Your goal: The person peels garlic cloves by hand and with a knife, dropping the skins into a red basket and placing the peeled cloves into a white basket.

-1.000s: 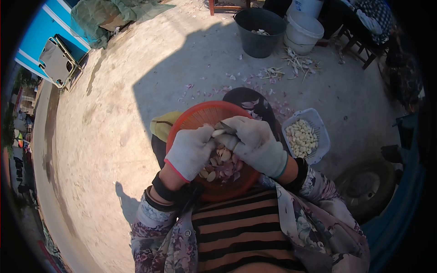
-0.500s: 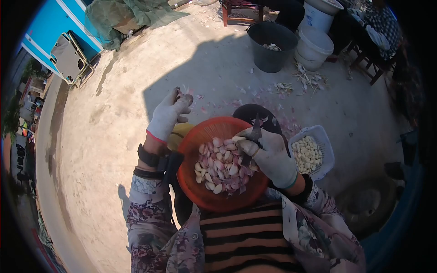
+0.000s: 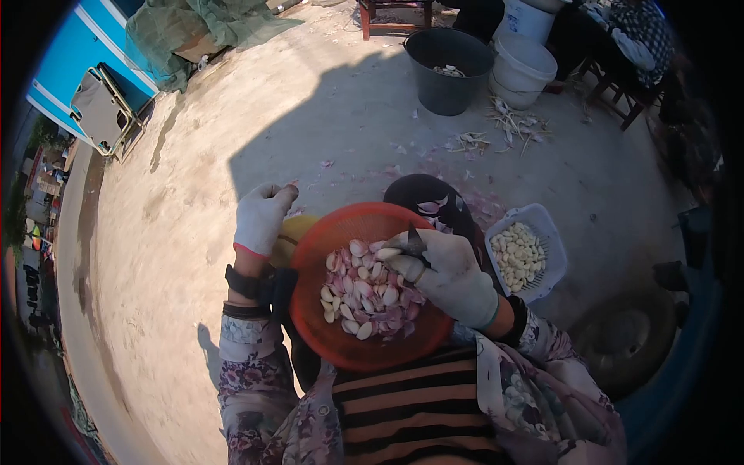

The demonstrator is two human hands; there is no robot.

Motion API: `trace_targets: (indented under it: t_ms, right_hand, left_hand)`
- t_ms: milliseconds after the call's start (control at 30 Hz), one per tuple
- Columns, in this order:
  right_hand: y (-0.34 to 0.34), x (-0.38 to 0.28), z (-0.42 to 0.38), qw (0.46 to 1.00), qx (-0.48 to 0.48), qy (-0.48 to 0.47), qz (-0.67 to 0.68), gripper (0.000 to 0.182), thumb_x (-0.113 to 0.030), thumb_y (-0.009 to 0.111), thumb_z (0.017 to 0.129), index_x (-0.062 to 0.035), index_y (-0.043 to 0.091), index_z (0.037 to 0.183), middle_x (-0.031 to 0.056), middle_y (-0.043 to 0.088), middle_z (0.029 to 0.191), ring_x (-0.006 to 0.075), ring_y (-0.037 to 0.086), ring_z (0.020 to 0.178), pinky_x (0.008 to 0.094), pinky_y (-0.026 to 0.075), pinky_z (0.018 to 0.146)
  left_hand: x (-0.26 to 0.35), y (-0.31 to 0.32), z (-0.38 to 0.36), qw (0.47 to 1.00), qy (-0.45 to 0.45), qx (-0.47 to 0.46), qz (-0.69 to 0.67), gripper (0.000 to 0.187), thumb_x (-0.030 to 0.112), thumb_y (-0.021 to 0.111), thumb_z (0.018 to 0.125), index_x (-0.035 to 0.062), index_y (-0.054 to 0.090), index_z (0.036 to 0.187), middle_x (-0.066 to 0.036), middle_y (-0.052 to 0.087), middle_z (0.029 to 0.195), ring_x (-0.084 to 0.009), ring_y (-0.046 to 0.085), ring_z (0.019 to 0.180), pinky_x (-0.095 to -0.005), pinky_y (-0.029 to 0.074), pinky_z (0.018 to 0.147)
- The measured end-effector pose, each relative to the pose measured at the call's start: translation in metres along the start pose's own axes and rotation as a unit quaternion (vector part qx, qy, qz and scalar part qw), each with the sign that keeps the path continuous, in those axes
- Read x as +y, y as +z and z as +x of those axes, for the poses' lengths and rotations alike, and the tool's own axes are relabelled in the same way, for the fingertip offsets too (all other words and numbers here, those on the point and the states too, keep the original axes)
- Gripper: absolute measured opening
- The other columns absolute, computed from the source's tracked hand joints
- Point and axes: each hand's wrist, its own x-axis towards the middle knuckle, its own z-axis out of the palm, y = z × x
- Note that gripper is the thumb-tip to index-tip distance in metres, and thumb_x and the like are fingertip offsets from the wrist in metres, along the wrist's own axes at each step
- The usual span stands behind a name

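An orange plastic basin [image 3: 310, 310] rests on my lap, holding a heap of garlic cloves [image 3: 360, 291], several pinkish and some pale. Over its right side my right hand [image 3: 453, 279], in a whitish glove, is closed around a small dark knife [image 3: 416, 242]. A pale garlic clove [image 3: 388, 253] is pinched between its thumb and the blade. Beyond the basin's left rim, my left hand [image 3: 262, 220] is raised in a white glove with bare fingertips showing. Its fingers are curled together; whatever lies between them is too small to make out.
A white basket [image 3: 557, 267] of peeled cloves stands to my right. Farther off are a black bucket [image 3: 449, 89], a white bucket [image 3: 523, 74] and a seated person [image 3: 639, 46]. Garlic skins [image 3: 465, 182] litter the ground. A folding chair [image 3: 108, 112] leans at left.
My left hand has come down and left, its fingers going from spread to curled together. The right hand still has the knife and clove over the basin. The whole view has shifted slightly.
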Motion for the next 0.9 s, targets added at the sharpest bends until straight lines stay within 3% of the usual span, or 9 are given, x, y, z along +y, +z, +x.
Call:
trace_targets:
  t_ms: [100,133,233,400,533,600,800,900]
  right_hand:
    - [0.001,-0.004,-0.003,1.000,-0.004,0.015,0.022,0.019,-0.019,0.068,0.093,-0.0013,0.068,0.098,0.0126,0.070,0.085,0.0228,0.070,0.074,0.0312,0.054,0.065]
    - [0.002,-0.006,-0.004,0.999,-0.006,0.021,0.028,0.019,-0.019,0.069,0.092,-0.0015,0.068,0.098,0.0127,0.070,0.085,0.0234,0.070,0.074,0.0312,0.054,0.065]
    - [0.008,-0.003,-0.008,0.996,0.041,-0.083,-0.004,0.019,-0.020,0.069,0.092,-0.0024,0.067,0.099,0.0117,0.069,0.082,0.0203,0.069,0.067,0.0301,0.054,0.061]
    - [0.000,-0.017,-0.020,0.995,0.007,-0.068,-0.069,0.018,-0.018,0.069,0.092,-0.0026,0.067,0.101,0.0119,0.069,0.084,0.0205,0.069,0.067,0.0304,0.054,0.061]
    - [0.003,-0.045,-0.029,0.997,0.000,-0.038,-0.074,0.020,-0.019,0.070,0.090,-0.0026,0.067,0.102,0.0132,0.070,0.087,0.0268,0.070,0.075,0.0337,0.056,0.068]
    - [0.010,-0.043,-0.028,0.974,0.014,-0.113,-0.195,0.022,-0.019,0.070,0.089,-0.0026,0.067,0.103,0.0137,0.069,0.088,0.0282,0.070,0.075,0.0348,0.056,0.068]
    - [0.013,-0.041,-0.047,0.967,0.015,-0.104,-0.230,0.022,-0.018,0.071,0.088,-0.0016,0.066,0.100,0.0138,0.068,0.090,0.0301,0.068,0.080,0.0373,0.054,0.071]
    - [0.013,-0.035,-0.052,0.957,0.019,-0.112,-0.265,0.021,-0.019,0.070,0.089,-0.0008,0.065,0.098,0.0151,0.068,0.088,0.0311,0.068,0.080,0.0383,0.053,0.072]
  left_hand:
    - [0.015,0.013,-0.021,0.993,-0.075,-0.086,-0.034,0.038,0.035,0.066,0.084,-0.0017,0.072,0.092,-0.010,0.068,0.077,-0.0172,0.063,0.071,-0.0311,0.049,0.068]
    - [0.015,0.017,-0.024,0.994,-0.047,-0.090,-0.045,0.039,0.036,0.065,0.086,-0.0017,0.072,0.093,-0.011,0.068,0.078,-0.0185,0.064,0.073,-0.0319,0.049,0.069]
    - [0.014,0.023,-0.035,0.993,0.035,-0.097,-0.059,0.043,0.039,0.061,0.089,-0.0014,0.072,0.097,-0.014,0.070,0.082,-0.0213,0.066,0.079,-0.0336,0.050,0.073]
    - [0.012,0.004,-0.054,0.972,0.223,-0.061,0.043,0.044,0.038,0.053,0.096,-0.0017,0.072,0.099,-0.016,0.072,0.089,-0.0232,0.068,0.084,-0.0340,0.051,0.076]
    - [0.010,-0.006,-0.081,0.977,0.098,-0.061,-0.181,0.053,0.043,0.048,0.100,-0.0042,0.071,0.097,-0.014,0.071,0.087,-0.0220,0.067,0.080,-0.0325,0.050,0.075]
    - [0.006,-0.015,-0.098,0.965,0.065,-0.030,-0.253,0.057,0.046,0.046,0.101,-0.0048,0.071,0.096,-0.012,0.071,0.086,-0.0204,0.066,0.079,-0.0317,0.050,0.074]
    - [-0.048,-0.017,-0.150,0.932,0.055,0.080,-0.349,0.059,0.048,0.041,0.103,-0.0040,0.069,0.098,-0.010,0.069,0.083,-0.0162,0.064,0.072,-0.0290,0.052,0.073]
    - [-0.051,0.002,-0.162,0.973,0.097,0.147,-0.148,0.038,0.036,0.059,0.094,0.0007,0.070,0.103,-0.014,0.070,0.091,-0.0250,0.065,0.082,-0.0353,0.051,0.079]
